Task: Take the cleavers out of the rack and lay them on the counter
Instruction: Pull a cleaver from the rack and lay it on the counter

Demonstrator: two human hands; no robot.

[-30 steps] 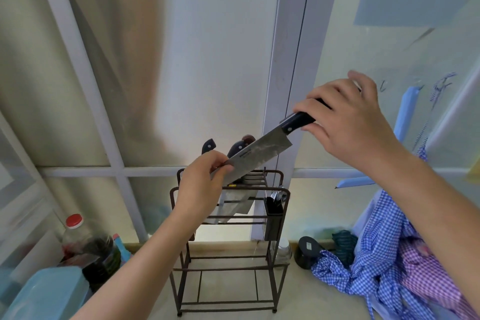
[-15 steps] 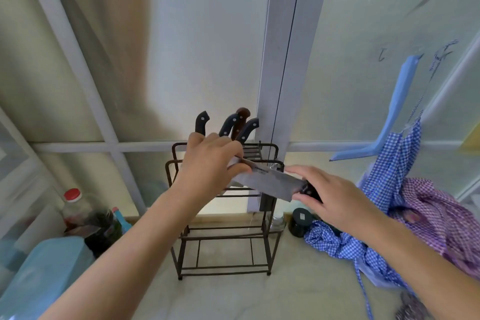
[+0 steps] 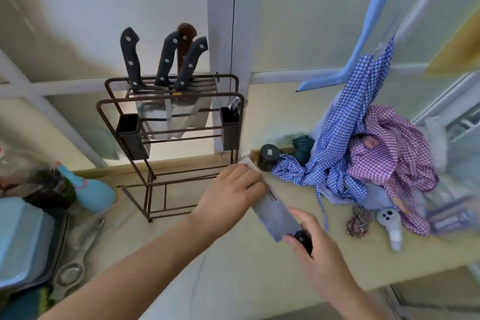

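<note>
A dark wire rack stands on the beige counter at the back. Several cleavers stay in it, three with black handles and one with a brown handle. One cleaver with a black handle lies low over the counter, right of the rack's foot. My right hand grips its handle. My left hand pinches the far end of its blade. Whether the blade touches the counter I cannot tell.
Blue and purple checked cloths are heaped at the right, with a black jar and a white sprayer nearby. At the left sit a light blue tub, a blue bottle and a spoon.
Both hands have brought the cleaver down from in front of the rack's top to just over the counter, right of the rack. The view has tilted downward.
</note>
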